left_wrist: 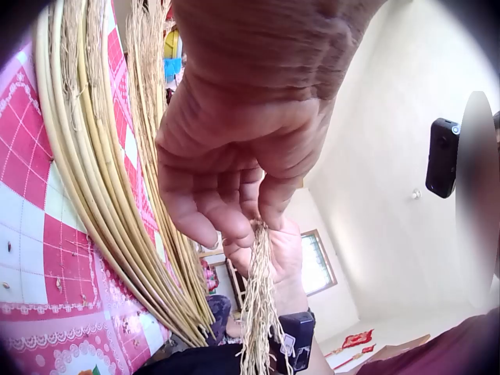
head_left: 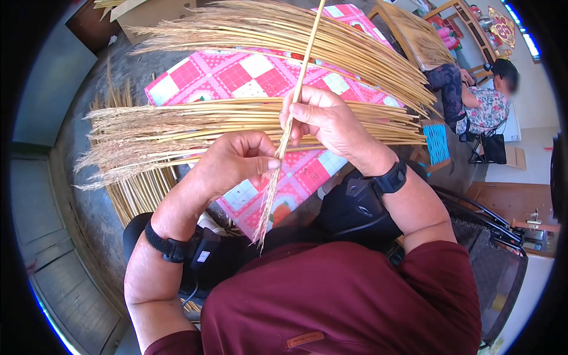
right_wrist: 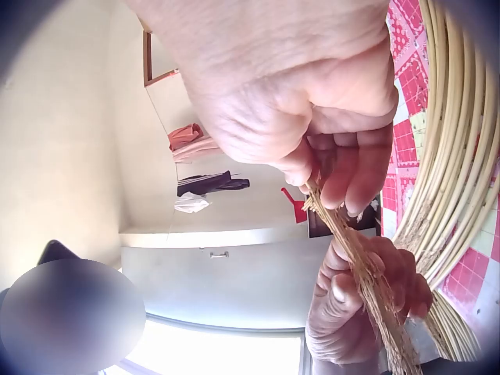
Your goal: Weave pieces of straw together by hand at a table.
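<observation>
Cloth [head_left: 239,77], pink and checked: landmark. One stalk [head_left: 307,56], aloft over the cloth's middle; long axis running across the cloth, stem toward its far edge, tassel [head_left: 267,201] drooping over its near edge, slightly leftward. Right hand [head_left: 334,121], above the cloth's middle: thumb and fingers pinching the stalk near the tassel's top. Left hand [head_left: 228,165], above the cloth's near left part: thumb and fingertips pinching the tassel, just below the right hand; the nearer of the two to its loose tip. Far bundle [head_left: 367,53]: across the cloth's far side. Near bundle [head_left: 207,118]: across its nearer part, partly behind both hands. Stem's upper end: cut off at the top of the head view. Hidden: exact finger contact on the tassel, behind thumb and palm. Hard to make out: single strands within the pinch.
</observation>
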Available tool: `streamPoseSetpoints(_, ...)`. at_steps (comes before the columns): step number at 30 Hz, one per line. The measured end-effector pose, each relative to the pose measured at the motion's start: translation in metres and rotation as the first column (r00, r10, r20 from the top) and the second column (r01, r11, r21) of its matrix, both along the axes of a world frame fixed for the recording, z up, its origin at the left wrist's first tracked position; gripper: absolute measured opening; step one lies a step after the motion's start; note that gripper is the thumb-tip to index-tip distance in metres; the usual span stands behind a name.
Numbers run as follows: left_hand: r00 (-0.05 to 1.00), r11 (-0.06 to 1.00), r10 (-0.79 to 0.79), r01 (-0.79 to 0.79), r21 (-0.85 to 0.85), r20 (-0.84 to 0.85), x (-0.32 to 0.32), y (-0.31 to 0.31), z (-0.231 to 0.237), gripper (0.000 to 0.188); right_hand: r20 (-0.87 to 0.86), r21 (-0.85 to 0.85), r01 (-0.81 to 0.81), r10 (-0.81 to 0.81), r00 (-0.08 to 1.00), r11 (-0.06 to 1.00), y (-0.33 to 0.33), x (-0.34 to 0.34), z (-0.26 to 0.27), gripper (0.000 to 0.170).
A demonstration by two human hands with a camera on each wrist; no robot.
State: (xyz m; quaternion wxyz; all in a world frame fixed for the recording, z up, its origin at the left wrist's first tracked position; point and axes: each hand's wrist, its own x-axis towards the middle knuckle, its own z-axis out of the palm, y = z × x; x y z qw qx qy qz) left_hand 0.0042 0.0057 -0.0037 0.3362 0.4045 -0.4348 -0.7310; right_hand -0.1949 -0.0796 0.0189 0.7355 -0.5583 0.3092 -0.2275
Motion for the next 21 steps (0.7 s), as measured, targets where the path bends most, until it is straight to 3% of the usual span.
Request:
streamPoseSetpoints(8,0.995,0.992,0.089,-0.092,-0.085,-0.037,0.002,0.001,-0.002,0.016,0.008,0.021,-0.038,0.038,0.999,0.999,0.001,0.005,0.0,0.021)
streamPoseSetpoints(21,0.95,0.932,0.266,-0.209,-0.297,0.165,-0.007,0.003,-0.007,0.01,-0.055,-0.044,-0.039,0.037,0.998,0.998,0.004,0.008,0.0,0.021)
